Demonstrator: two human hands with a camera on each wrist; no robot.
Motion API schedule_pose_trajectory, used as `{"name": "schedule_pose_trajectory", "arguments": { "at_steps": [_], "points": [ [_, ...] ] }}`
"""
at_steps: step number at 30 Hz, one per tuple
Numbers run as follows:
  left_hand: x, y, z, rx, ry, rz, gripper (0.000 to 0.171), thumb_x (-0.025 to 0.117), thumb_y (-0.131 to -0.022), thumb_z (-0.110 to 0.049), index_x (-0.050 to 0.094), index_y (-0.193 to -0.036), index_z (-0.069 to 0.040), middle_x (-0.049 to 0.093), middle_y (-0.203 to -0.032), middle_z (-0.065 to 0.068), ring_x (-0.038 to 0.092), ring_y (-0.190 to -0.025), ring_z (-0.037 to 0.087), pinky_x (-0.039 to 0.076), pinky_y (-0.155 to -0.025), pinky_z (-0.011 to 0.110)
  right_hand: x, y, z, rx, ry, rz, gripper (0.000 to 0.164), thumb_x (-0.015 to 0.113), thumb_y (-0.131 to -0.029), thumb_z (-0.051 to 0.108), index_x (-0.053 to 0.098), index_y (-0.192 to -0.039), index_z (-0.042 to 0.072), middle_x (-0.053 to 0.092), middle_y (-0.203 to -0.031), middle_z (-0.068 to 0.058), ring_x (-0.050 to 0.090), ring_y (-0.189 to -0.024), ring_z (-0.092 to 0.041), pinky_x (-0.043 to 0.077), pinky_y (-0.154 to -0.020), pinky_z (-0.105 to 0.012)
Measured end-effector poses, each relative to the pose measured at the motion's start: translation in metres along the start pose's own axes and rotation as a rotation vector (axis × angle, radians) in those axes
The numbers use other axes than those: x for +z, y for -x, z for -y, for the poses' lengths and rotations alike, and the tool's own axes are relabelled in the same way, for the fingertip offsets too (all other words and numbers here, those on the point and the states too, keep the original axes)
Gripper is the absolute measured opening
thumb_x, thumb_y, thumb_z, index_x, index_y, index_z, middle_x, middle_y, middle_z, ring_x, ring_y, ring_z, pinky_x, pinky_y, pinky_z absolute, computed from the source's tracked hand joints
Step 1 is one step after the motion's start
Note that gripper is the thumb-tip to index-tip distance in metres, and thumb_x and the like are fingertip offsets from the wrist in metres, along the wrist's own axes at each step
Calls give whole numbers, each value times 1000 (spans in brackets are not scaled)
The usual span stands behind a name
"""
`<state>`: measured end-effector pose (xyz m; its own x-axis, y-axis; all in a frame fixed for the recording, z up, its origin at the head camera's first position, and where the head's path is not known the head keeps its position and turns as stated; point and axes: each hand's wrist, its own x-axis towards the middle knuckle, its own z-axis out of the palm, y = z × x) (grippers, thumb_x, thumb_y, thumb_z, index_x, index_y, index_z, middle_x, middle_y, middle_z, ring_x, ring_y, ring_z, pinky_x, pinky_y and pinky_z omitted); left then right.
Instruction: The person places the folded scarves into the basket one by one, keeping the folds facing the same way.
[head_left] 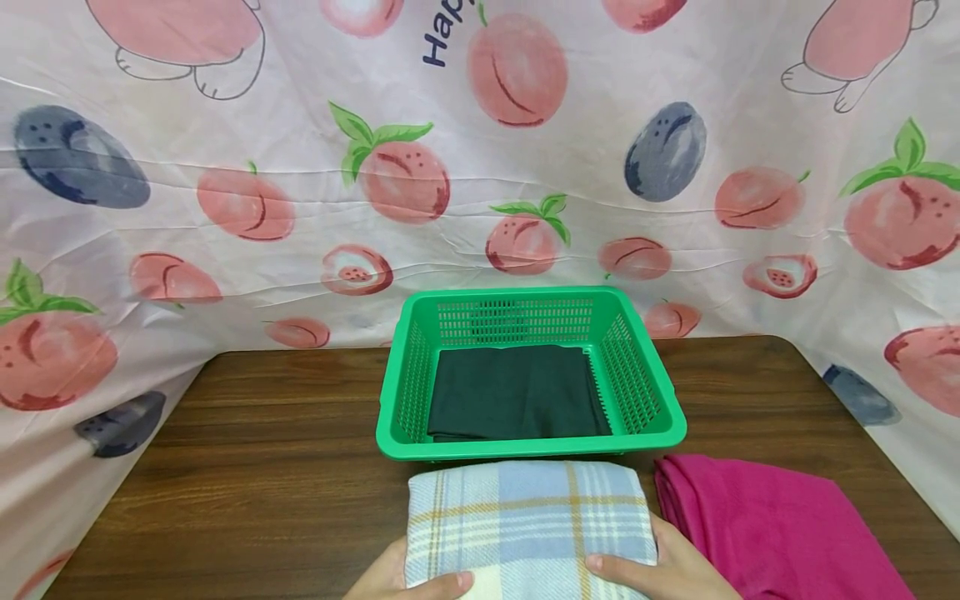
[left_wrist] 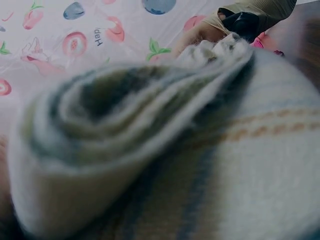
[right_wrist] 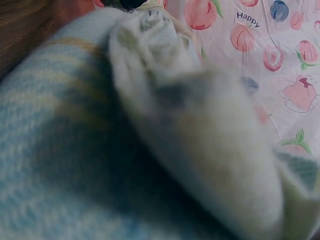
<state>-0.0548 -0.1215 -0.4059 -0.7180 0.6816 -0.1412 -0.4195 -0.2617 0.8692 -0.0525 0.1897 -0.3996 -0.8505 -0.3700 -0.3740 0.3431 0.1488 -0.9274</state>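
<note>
Both hands hold a folded plaid scarf (head_left: 525,517), pale blue and cream with mustard stripes, in front of the basket. My left hand (head_left: 420,579) grips its left side with the thumb on top; my right hand (head_left: 667,562) grips the right side the same way. In the left wrist view the rolled layers of the plaid scarf (left_wrist: 100,145) show up close, blurred. The right wrist view is filled by its folded edge (right_wrist: 220,145). A green plastic basket (head_left: 401,392) stands just beyond, with a folded black cloth (head_left: 517,392) lying flat inside it.
A folded magenta cloth (head_left: 780,525) lies at the right on the dark wooden table (head_left: 247,467), beside my right hand. Behind the table hangs a white curtain (head_left: 300,142) printed with peaches and rabbits, which also closes in both sides.
</note>
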Motion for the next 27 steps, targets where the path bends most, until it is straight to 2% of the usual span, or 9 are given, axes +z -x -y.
{"name": "schedule_pose_trajectory", "arguments": {
  "at_steps": [7, 17, 24, 27],
  "points": [
    [4, 1, -3, 8, -29, -18, 39, 51, -91, -3, 43, -129, 3, 62, -119, 16, 61, -107, 24, 52, -86, 36, 1, 2, 4, -1, 15, -14, 56, 63, -87, 24, 35, -128, -1, 63, -110, -10, 63, -97, -23, 52, -79, -28],
    [11, 4, -17, -56, -86, -121, 44, 57, -90, -12, 43, -130, -1, 62, -118, 11, 63, -103, 21, 52, -86, 33, 0, 6, 15, 15, -60, 17, 54, 58, -91, 26, 33, -130, -1, 64, -109, -11, 66, -93, -24, 54, -79, -30],
    [14, 7, -24, -66, -75, -130, 47, 57, -90, -13, 41, -133, -2, 61, -120, 11, 62, -104, 22, 51, -87, 35, -2, 12, 21, 48, -27, 2, 64, 58, -91, 29, 23, -137, 0, 61, -113, -10, 64, -96, -23, 53, -79, -30],
    [15, 9, -29, -75, -117, -159, 46, 57, -91, -15, 41, -132, -2, 62, -118, 9, 62, -102, 21, 52, -86, 33, -3, 13, 25, 60, -26, -16, 67, 57, -90, 30, 20, -138, 0, 60, -113, -10, 64, -97, -22, 53, -80, -32]
  ]
}}
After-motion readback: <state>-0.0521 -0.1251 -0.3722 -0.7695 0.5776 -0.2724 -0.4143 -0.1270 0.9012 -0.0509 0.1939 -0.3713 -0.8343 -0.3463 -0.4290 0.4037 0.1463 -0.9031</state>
